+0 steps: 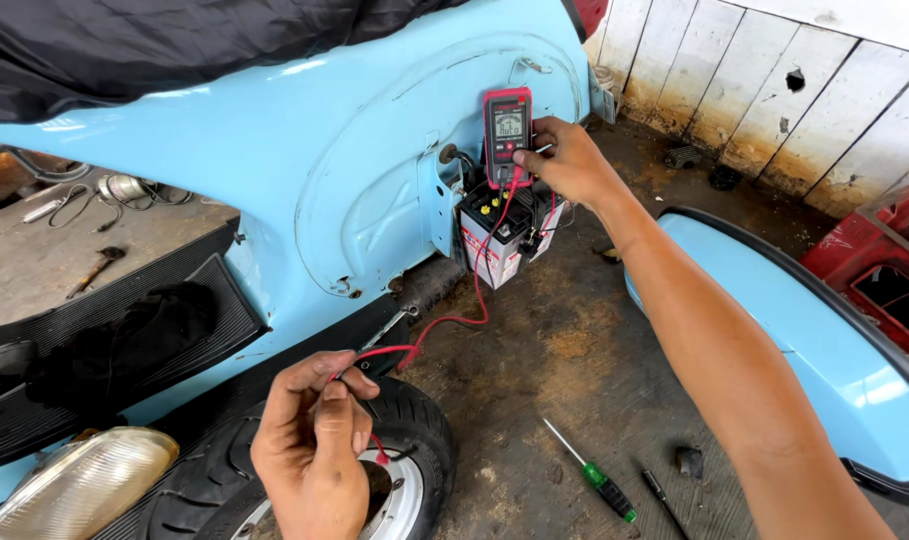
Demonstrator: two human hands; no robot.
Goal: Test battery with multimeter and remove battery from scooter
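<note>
- At the far left a domed glass headlamp (80, 480) lay on the ground, its lens cloudy and yellowed; beside it ran a ribbed black rubber floor mat (125, 330); a hammer (95, 270) sat on the grey concrete beyond.
- The left hand (310, 440) was pinched shut on thin red and black probe leads (375, 355), fingers curled tight, just above a black treaded tyre (415, 420) on a pale metal rim.
- The scooter's body panel (325, 150) was smooth, glossy sky-blue sheet metal, pressed into a rounded recess; a boxy white battery (495, 235) stood in the opening.
- The red lead looped up to a slab-shaped red-cased multimeter (508, 135) with a grey screen; the right hand (565, 160) held it upright against the panel, thumb on its face.
- On the stained floor lay a green-handled screwdriver (590, 472); to the right a loose curved blue side cover (775, 310); behind, weathered whitewashed planks (775, 90).
</note>
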